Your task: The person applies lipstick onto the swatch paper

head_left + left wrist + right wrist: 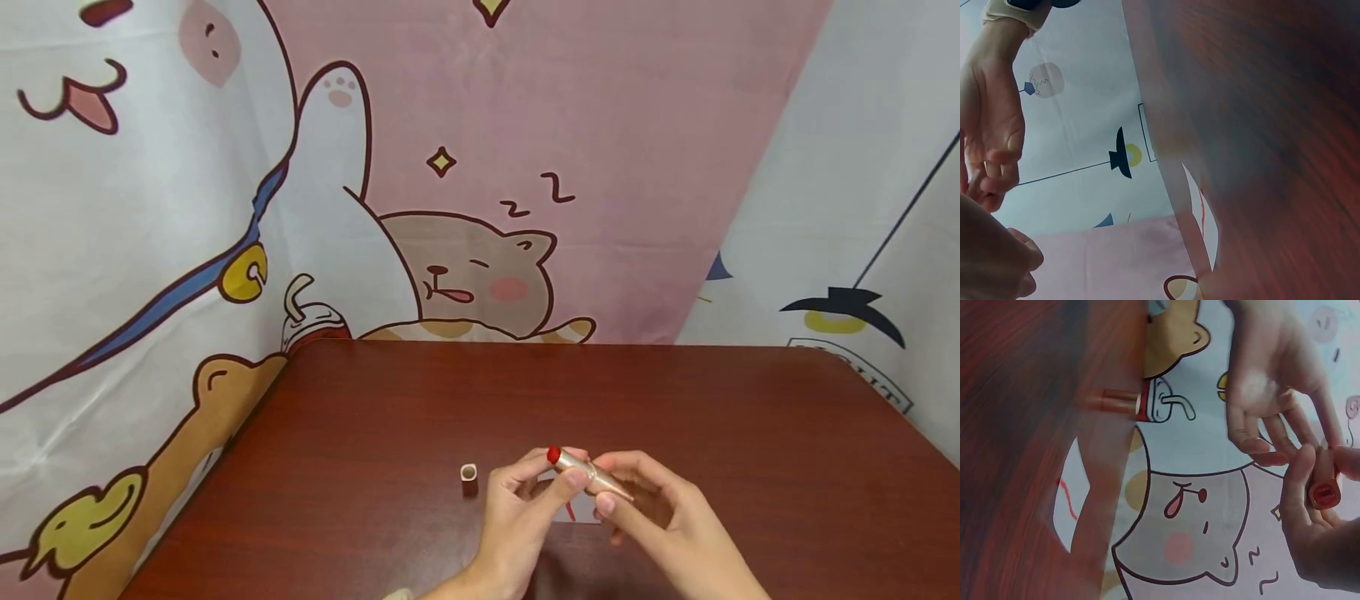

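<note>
A gold lipstick tube [592, 474] with its red tip showing is held above the table by both hands. My left hand [517, 517] pinches the upper part near the red end, thumb in front. My right hand [667, 517] pinches the lower end between thumb and fingers. In the right wrist view the tube's round base [1325, 493] faces the camera between the right fingers. Below the hands lies a white paper [581, 510] with a red stroke, partly hidden by them. The lipstick cap [469, 480] stands upright to the left, open end up.
The dark red-brown wooden table [360, 417] spreads around the hands. Behind it and at its sides hangs a cloth backdrop [637, 167] with cartoon animals, meeting the table's far edge.
</note>
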